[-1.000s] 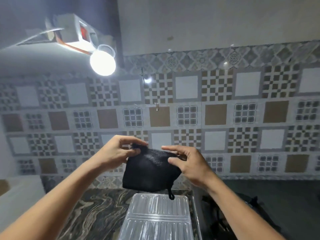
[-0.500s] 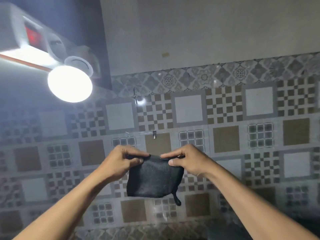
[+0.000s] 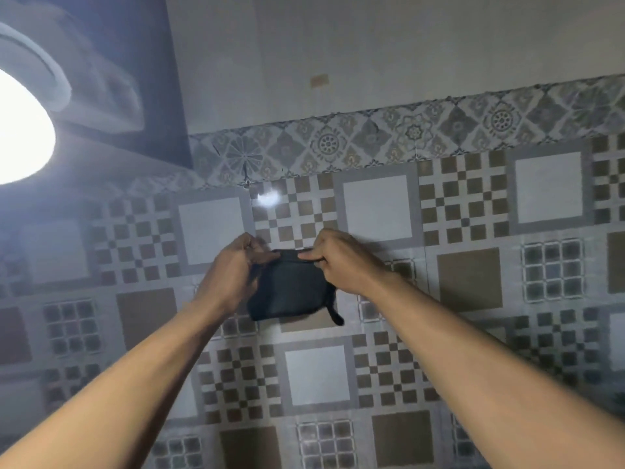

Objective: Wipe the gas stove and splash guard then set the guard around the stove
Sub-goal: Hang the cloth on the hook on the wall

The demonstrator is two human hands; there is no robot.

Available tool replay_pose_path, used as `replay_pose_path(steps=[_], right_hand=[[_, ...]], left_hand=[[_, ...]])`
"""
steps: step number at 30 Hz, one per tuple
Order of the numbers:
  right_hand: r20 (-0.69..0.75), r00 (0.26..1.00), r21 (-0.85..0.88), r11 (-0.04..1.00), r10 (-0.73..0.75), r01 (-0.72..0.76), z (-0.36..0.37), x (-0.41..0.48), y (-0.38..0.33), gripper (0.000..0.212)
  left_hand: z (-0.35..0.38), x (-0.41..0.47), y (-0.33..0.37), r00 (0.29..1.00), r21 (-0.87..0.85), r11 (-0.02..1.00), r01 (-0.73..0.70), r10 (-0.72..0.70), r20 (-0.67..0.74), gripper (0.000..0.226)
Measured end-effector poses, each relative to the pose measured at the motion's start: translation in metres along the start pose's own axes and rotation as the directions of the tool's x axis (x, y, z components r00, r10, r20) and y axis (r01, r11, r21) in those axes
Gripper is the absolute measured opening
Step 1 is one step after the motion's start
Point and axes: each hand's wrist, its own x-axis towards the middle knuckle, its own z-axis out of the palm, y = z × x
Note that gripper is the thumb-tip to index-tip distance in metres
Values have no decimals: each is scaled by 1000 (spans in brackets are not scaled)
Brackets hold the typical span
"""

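Since a second ago we're lifting both hands up the patterned tile wall [image 3: 378, 204] and the view is tilting up with them, so the counter and the clear ribbed thing below are dropping out of sight and the lamp [image 3: 20, 130] is swinging off to the left edge. Our left hand [image 3: 233, 272] is pinching the top left corner of the black cloth [image 3: 291, 292] and our right hand [image 3: 338, 262] is pinching the top edge next to it, fingertips nearly meeting, with the cloth dangling flat against the tiles and its little loop [image 3: 334, 314] hanging off the lower right. Looks to us like we're hanging the cloth up on something on the wall, though we can't make out any hook behind our hands. Stove and splash guard aren't in view right now, so no telling how the wiping is going. Next bit probably calls for catching the top edge on whatever's up there, then letting go.
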Motion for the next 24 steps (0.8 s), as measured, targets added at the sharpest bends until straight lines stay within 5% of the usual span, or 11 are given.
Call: replay_pose_path(steps=[4, 6, 12, 24], right_hand=[[56, 998, -122, 992, -6, 13, 25, -11, 8, 23], [80, 997, -141, 990, 4, 8, 34, -19, 12, 32], [76, 994, -61, 996, 76, -71, 35, -31, 8, 47], [100, 978, 28, 982, 182, -185, 10, -56, -12, 58]], left_hand=[[22, -11, -11, 973, -89, 972, 219, -211, 95, 31], [33, -16, -14, 973, -13, 976, 219, -218, 77, 47], [30, -38, -10, 996, 280, 960, -21, -4, 88, 38], [16, -51, 16, 990, 175, 979, 102, -117, 80, 45]])
